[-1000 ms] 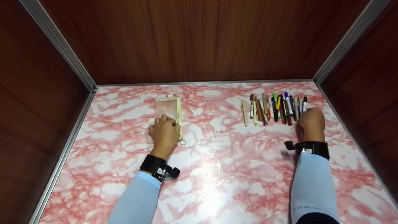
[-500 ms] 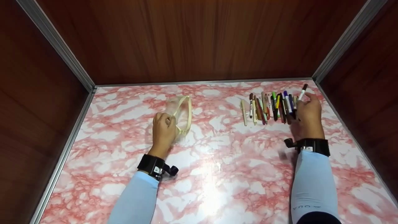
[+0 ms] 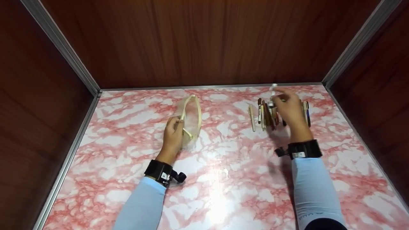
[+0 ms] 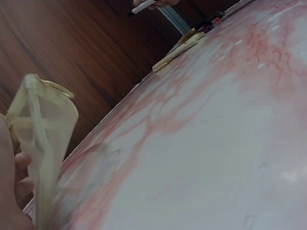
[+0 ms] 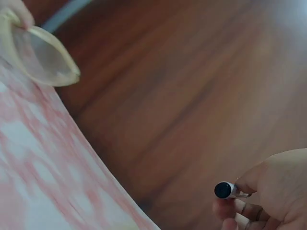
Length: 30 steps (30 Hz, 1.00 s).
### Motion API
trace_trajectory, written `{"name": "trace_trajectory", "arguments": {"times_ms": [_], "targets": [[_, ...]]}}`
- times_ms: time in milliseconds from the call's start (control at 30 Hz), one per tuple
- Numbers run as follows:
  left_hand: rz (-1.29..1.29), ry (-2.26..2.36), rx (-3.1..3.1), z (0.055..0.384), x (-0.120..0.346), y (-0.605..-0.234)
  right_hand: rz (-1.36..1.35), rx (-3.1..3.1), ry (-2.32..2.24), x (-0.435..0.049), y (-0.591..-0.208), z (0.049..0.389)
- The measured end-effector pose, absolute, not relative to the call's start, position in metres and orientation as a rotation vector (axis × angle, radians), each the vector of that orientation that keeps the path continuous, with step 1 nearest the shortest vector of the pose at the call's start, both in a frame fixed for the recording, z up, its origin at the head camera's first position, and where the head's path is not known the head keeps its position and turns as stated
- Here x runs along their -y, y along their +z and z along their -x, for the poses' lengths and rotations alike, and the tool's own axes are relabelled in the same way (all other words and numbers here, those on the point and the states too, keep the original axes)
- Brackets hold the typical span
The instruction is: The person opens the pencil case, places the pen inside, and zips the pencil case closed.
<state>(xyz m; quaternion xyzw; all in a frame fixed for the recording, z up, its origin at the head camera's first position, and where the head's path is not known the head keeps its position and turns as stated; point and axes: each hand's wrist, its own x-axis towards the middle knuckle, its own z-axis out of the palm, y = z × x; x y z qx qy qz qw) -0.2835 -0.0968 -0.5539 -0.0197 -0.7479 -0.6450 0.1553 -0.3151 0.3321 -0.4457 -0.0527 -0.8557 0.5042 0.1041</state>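
Observation:
My left hand (image 3: 173, 132) grips the near side of a see-through zip pouch (image 3: 199, 118) with cream edging. The pouch's mouth gapes wide toward the right, and in the left wrist view its sheer wall (image 4: 53, 129) rises beside the fingers. Pinched between thumb and fingers of my right hand (image 3: 289, 107) is a white marker (image 3: 273, 92), raised over the row of pens. Its black end (image 5: 223, 190) faces the camera in the right wrist view. Part of the pen row is hidden behind the right hand.
Several pens and markers (image 3: 266, 116) lie side by side at the back right of the pink marbled table (image 3: 230, 159). A beige pen (image 3: 251, 118) forms the row's left end. Wood-grain panels (image 3: 204, 44) wall in the back and both sides.
The right hand has picked the white marker off the right end of the row and carried it left. The left hand has lifted the pouch's edge, and the flat pouch now gapes.

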Motion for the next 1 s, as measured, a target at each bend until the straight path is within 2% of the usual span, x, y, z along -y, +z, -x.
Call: {"name": "trace_trajectory", "arguments": {"times_ms": [267,533,767,1000], "targets": [[0.134,-1.964,1.903,0.286,0.087,-0.567,-0.197,2.506,1.561,-0.251,-0.450,0.323],[0.165,-1.975,1.980,0.284,0.086,-0.562,-0.342,2.573,1.676,-0.183,-0.454,0.324],[0.182,-1.952,1.997,0.289,0.086,-0.570,-0.483,2.605,1.687,-0.139,-0.465,0.320],[0.196,-2.008,1.960,0.279,0.082,-0.556,-0.536,2.648,1.692,-0.117,-0.480,0.315]]}}
